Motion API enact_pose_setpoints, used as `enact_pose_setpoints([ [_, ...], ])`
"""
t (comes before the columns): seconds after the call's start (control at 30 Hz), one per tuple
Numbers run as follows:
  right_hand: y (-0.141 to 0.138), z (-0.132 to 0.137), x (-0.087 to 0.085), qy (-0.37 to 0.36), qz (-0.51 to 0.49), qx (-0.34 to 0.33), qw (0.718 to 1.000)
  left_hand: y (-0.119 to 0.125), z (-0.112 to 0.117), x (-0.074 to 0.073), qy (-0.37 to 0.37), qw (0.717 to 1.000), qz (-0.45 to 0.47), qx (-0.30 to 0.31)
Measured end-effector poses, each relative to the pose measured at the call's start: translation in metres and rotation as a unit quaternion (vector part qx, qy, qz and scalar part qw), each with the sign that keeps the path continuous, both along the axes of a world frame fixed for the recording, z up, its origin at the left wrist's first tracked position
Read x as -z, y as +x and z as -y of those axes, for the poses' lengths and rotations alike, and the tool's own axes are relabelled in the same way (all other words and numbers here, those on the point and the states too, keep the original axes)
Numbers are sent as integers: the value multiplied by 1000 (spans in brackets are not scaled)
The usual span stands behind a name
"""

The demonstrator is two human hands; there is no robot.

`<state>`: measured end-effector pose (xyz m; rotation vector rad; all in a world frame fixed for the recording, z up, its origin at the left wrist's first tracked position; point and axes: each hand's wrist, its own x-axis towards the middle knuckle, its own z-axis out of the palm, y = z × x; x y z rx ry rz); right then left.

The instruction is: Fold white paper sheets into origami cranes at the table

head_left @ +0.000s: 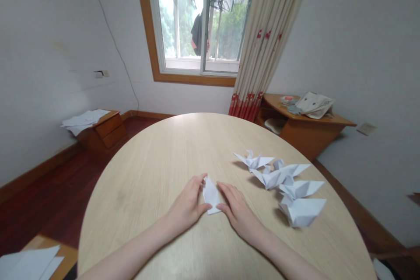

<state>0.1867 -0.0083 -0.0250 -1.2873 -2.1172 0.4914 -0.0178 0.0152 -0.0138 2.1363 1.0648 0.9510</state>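
Note:
A small folded piece of white paper (211, 194), narrow and pointed at its far end, is between my hands over the near middle of the round table (157, 153). My left hand (188, 199) grips its left side, fingers by the upper tip and thumb on the lower left edge. On the other side, my right hand (239, 208) has its thumb at the lower right corner and its curved fingers along the right edge. To the right stand several white folded paper birds (303, 212) in a loose row, wings spread, some overlapping in view.
A wooden drawer unit (110, 129) with white sheets (85, 119) on top stands at far left. More sheets (31, 264) lie at lower left. A corner desk (305, 133) holding a cloth bag (315, 105) stands behind right, beside the curtain (262, 39) and window (180, 22).

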Motion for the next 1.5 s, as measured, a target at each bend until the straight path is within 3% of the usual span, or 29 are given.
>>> enact_pose_setpoints([
  [0.13,0,0,-3,20,43,-17,999,-2,0,-4,66,996,-52,-29],
  [0.33,0,1,-5,43,88,-51,994,-4,0,-6,91,988,-126,5],
  [0.63,-3,5,-20,8,141,-55,988,-12,-9,-9,118,963,-233,65],
  [0.8,-3,5,-18,2,159,-53,986,-18,-16,-8,123,957,-239,110],
  [1.13,0,2,-9,78,111,-60,989,-16,-22,2,207,953,-200,96],
  [1.5,-5,6,-8,128,43,-103,985,-16,-21,-5,227,951,-196,80],
])
